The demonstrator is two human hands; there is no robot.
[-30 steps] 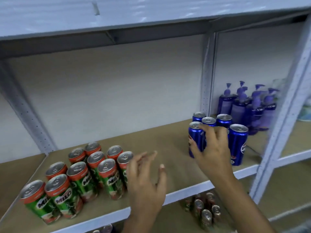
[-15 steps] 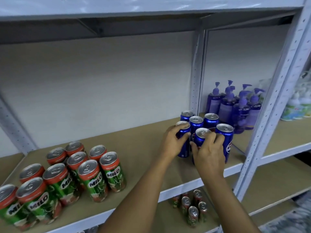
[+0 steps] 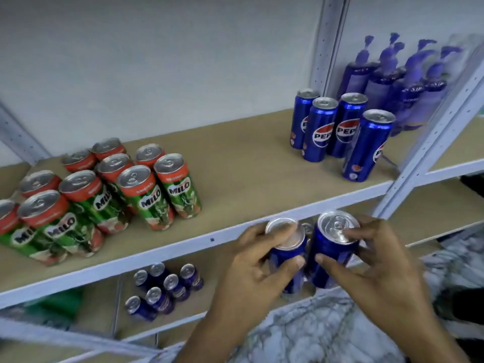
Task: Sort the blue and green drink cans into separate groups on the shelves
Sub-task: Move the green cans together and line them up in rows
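My left hand [image 3: 258, 273] grips one blue can [image 3: 286, 248] and my right hand [image 3: 377, 268] grips another blue can [image 3: 331, 247]. I hold both upright, side by side, in front of and below the upper shelf's front edge [image 3: 183, 247]. On that shelf several green Milo cans [image 3: 104, 189] stand grouped at the left, and several blue Pepsi cans [image 3: 337, 129] stand at the right. On the shelf below, several more blue cans [image 3: 162, 289] stand in a cluster.
Purple pump bottles [image 3: 398, 79] stand behind a white upright post [image 3: 324, 48] at the far right. Another slanted post [image 3: 432, 132] runs down at the right. A marbled grey floor [image 3: 314, 334] shows under my arms.
Both hands took a blue can each from the right-hand group and pulled them off the upper shelf, down and toward me. The view has tilted downward.
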